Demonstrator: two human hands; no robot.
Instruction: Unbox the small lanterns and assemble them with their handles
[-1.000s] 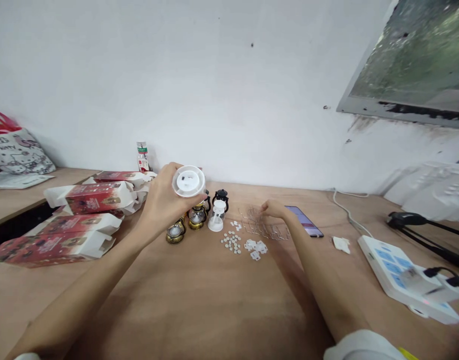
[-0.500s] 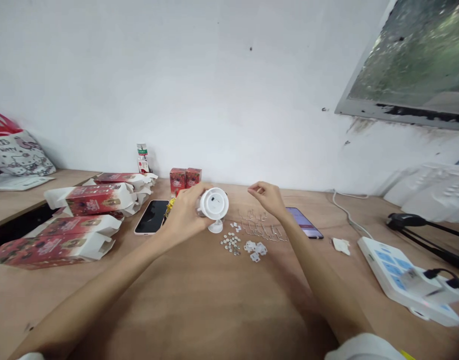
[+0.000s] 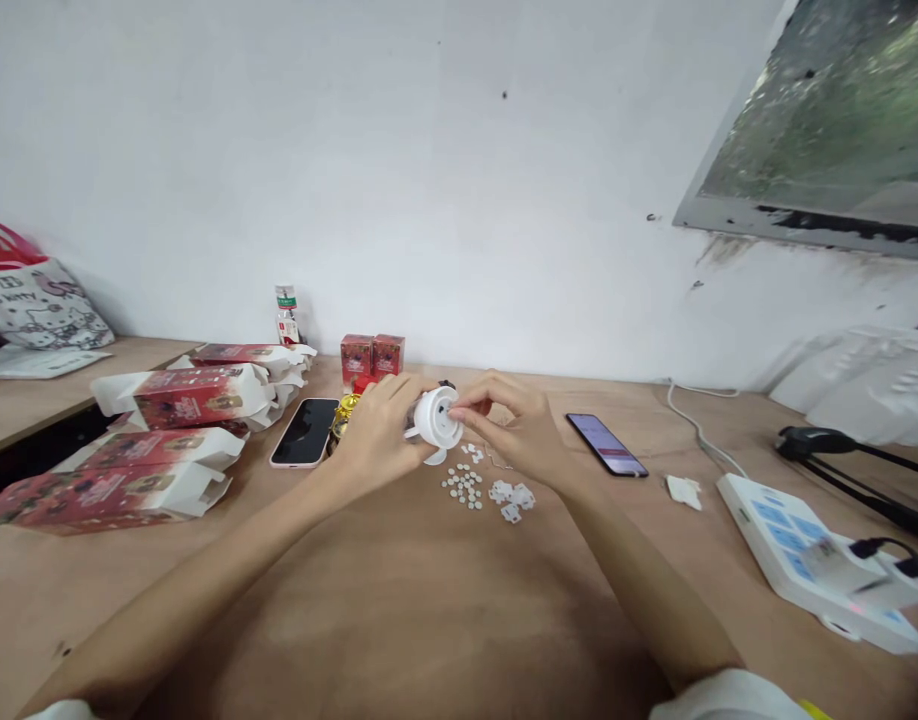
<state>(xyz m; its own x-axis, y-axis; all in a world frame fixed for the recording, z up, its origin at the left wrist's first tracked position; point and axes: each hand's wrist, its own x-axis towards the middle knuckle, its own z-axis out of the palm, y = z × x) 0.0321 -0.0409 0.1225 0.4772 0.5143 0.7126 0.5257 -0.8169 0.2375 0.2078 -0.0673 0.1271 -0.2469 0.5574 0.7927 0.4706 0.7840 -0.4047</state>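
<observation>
My left hand [image 3: 388, 420] is wrapped round a white round plastic part [image 3: 438, 420], holding it tilted above the table with its recessed face, which has a small dark opening, turned towards me and to the right. At that face are the pinched thumb and fingertips of my right hand [image 3: 508, 420]; whatever lies between them is too small to make out. Below my hands lie several small white discs [image 3: 463, 487] and a cluster of flat white plastic pieces [image 3: 511, 498]. Smaller white bits [image 3: 472, 453] sit just behind the discs. My right hand hides most of the thin wires.
Red cartons [image 3: 181, 395] with open flaps lie at the left, near a black-screened phone [image 3: 304, 432]. Two small red boxes [image 3: 373, 357] and a bottle [image 3: 286, 315] stand by the wall. On the right are another phone [image 3: 606, 444], crumpled tissue [image 3: 684, 491] and a power strip [image 3: 766, 550].
My right hand has moved left and down, bringing its fingertips to the white part. The part has tilted in my left hand and turned more to the right.
</observation>
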